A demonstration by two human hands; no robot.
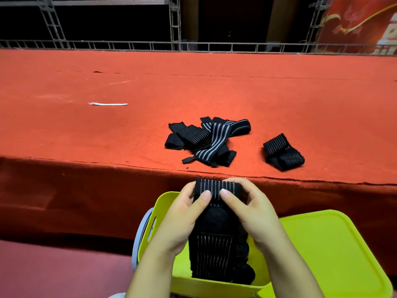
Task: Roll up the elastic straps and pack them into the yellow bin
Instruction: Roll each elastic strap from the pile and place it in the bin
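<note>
Both hands hold one black elastic strap (214, 248) with grey stripes above the yellow bin (163, 203). My left hand (182, 214) and my right hand (249, 211) pinch its rolled top end, thumbs pressed on the roll. The strap's loose length hangs down into the bin, where more black strap material lies. A tangled pile of loose straps (206, 140) lies on the red table beyond. One more folded strap (283, 152) lies apart to the right of the pile.
The bin's yellow lid (335, 250) lies to the right of the bin. The red felt-covered table (86, 130) has its front edge just beyond my hands. A white strip (107, 103) lies far left. Metal truss rails run behind the table.
</note>
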